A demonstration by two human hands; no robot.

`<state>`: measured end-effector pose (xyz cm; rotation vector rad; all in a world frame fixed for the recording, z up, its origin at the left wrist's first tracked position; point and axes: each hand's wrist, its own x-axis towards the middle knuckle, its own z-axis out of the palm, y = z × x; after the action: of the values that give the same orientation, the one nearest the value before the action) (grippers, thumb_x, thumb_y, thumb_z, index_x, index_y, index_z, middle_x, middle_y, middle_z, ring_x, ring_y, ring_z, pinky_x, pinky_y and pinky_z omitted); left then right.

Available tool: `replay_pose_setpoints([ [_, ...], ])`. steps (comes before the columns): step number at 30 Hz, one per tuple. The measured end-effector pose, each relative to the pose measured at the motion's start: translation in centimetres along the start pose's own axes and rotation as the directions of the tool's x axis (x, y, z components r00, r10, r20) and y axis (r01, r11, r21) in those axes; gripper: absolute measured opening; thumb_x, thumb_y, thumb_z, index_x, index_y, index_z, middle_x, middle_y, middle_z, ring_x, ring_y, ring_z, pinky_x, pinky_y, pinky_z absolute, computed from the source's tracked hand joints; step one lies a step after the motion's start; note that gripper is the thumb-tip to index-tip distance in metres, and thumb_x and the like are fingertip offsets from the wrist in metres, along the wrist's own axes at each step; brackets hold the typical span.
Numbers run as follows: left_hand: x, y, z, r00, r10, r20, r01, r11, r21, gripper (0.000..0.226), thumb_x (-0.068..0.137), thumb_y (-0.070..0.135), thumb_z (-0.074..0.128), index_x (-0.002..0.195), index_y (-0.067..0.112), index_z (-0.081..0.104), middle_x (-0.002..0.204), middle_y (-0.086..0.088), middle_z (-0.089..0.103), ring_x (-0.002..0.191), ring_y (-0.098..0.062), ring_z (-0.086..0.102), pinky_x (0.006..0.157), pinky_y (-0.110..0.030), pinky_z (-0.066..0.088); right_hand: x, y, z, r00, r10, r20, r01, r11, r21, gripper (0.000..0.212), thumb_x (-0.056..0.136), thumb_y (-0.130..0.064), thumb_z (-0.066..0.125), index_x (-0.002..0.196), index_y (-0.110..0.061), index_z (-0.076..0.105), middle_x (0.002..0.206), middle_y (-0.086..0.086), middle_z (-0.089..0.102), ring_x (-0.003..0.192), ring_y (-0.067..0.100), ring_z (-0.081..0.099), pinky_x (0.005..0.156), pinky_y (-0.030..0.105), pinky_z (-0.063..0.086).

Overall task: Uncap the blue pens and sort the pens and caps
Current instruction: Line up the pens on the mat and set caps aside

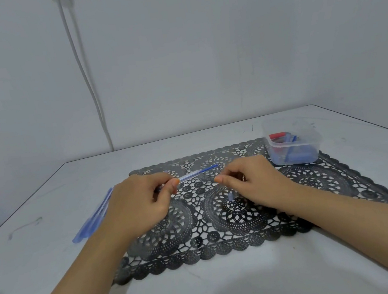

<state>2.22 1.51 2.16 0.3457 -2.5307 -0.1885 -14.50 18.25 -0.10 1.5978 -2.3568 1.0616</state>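
Partly hidden: cap [231,196] under right hand [250,183], pen [196,173] in left hand [136,204].

**Tabletop layout: positions of items**

- Table [55,266]: set against the wall [200,58].
- Cable [89,86]: on the wall, behind the table's far left.
- Mat [318,186]: on the table, centre.
- Container [295,147]: on the mat's far right corner, with small pieces inside.
- Loose pens [91,221]: on the table, just beside the mat's left edge, partly behind the left hand.
- Left hand [138,204]: over the mat's left part, gripping one pen [196,172] that points right and away.
- Right hand [250,183]: over the mat's middle, near the pen's tip but apart from it.
- Cap [231,195]: at the right hand's underside. Whether it is held or lying on the mat cannot be told.
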Motion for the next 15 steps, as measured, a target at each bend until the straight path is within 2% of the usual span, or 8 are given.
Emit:
replay_pose_setpoints([
  [2, 0.0, 0.0, 0.0, 1.000, -0.003, -0.003, 0.003, 1.000, 0.005, 0.038, 0.083, 0.052, 0.031, 0.070, 0.031, 0.060, 0.058, 0.031, 0.052, 0.059, 0.003, 0.051, 0.047, -0.022, 0.026, -0.1, 0.0, -0.2, 0.991, -0.025, -0.129, 0.031, 0.999, 0.040, 0.017, 0.089, -0.032, 0.058, 0.101, -0.023, 0.067, 0.077, -0.005, 0.065, 0.066, 0.001, 0.055, 0.065, 0.021, 0.047],
  [4, 0.1, -0.1, 0.2, 1.000, 0.003, -0.012, -0.002, 0.999, 0.032, 0.046, 0.081, 0.057, 0.027, 0.072, 0.028, 0.061, 0.058, 0.030, 0.052, 0.053, -0.002, 0.050, 0.046, -0.022, 0.026, -0.1, -0.2, -0.3, 0.962, -0.077, -0.262, 0.106, 0.990, 0.098, 0.022, 0.088, -0.016, 0.059, 0.109, -0.020, 0.063, 0.084, -0.006, 0.062, 0.072, -0.002, 0.052, 0.069, 0.014, 0.043],
  [6, 0.0, -0.2, 0.3, 1.000, 0.017, -0.019, -0.016, 0.998, 0.058, 0.057, 0.076, 0.062, 0.018, 0.073, 0.026, 0.061, 0.054, 0.020, 0.053, 0.045, -0.006, 0.045, 0.045, -0.023, 0.025, -0.2, -0.3, -0.3, 0.924, -0.167, -0.343, 0.206, 0.975, 0.081, 0.031, 0.085, -0.008, 0.056, 0.114, -0.015, 0.061, 0.094, -0.003, 0.062, 0.082, -0.004, 0.052, 0.078, 0.010, 0.041],
  [8, 0.0, -0.2, 0.3, 1.000, 0.025, -0.014, -0.024, 0.996, 0.086, 0.061, 0.073, 0.063, 0.013, 0.072, 0.023, 0.059, 0.044, 0.006, 0.047, 0.043, -0.006, 0.042, 0.045, -0.023, 0.025, -0.4, -0.6, -0.1, 0.896, -0.280, -0.343, 0.304, 0.953, 0.015, 0.035, 0.084, -0.006, 0.053, 0.118, -0.011, 0.060, 0.104, 0.001, 0.061, 0.096, 0.001, 0.054, 0.089, 0.011, 0.040],
  [12, 0.0, -0.1, 0.4, 0.999, 0.040, 0.000, -0.039, 0.992, 0.122, 0.062, 0.073, 0.063, 0.011, 0.071, 0.022, 0.058, 0.042, 0.004, 0.042, 0.044, -0.006, 0.042, 0.045, -0.023, 0.024, -0.7, -0.8, 0.9, 0.851, -0.474, -0.226, 0.464, 0.880, -0.098, 0.041, 0.085, -0.006, 0.046, 0.125, -0.005, 0.057, 0.116, 0.010, 0.059, 0.108, 0.014, 0.054, 0.097, 0.021, 0.042],
  [15, 0.0, -0.1, 0.4, 0.999, 0.032, -0.005, -0.031, 0.991, 0.128, 0.062, 0.073, 0.062, 0.011, 0.071, 0.023, 0.059, 0.042, 0.004, 0.043, 0.044, -0.006, 0.042, 0.045, -0.023, 0.024, -0.8, -0.7, 1.4, 0.841, -0.522, -0.143, 0.507, 0.852, -0.128, 0.044, 0.085, -0.006, 0.042, 0.127, -0.005, 0.055, 0.118, 0.012, 0.059, 0.109, 0.018, 0.055, 0.098, 0.024, 0.042],
])
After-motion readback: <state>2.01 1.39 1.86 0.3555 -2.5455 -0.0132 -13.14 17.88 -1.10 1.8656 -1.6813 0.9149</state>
